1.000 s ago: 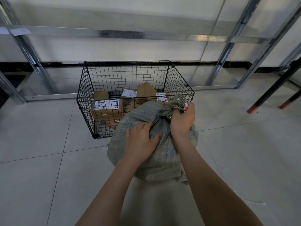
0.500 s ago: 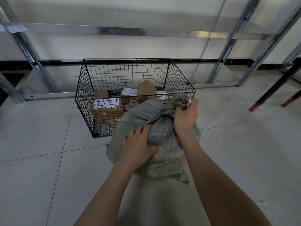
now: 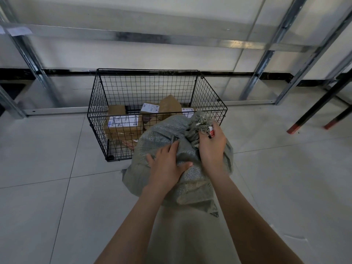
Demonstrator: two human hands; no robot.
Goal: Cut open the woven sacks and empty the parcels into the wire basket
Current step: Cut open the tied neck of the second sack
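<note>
A full grey woven sack [image 3: 158, 136] stands on the floor against the front of the black wire basket [image 3: 95, 103]. My right hand [image 3: 211, 147] grips the sack's bunched, frayed neck [image 3: 200, 122] and also holds a small red-and-white tool [image 3: 211, 131] between its fingers. My left hand [image 3: 167, 166] lies on the side of the sack and clutches a fold of its fabric. Inside the basket lie several brown cardboard parcels [image 3: 123, 126] with white labels.
The basket sits on light floor tiles before a wall with a galvanised metal frame [image 3: 257, 80]. Black table legs with red feet [image 3: 312, 113] slant in at the far right. A pale cloth [image 3: 181, 235] covers the floor below my arms.
The sack's neck, with my right hand on it, has shifted slightly up and right toward the basket. My left hand has slid a little lower on the sack.
</note>
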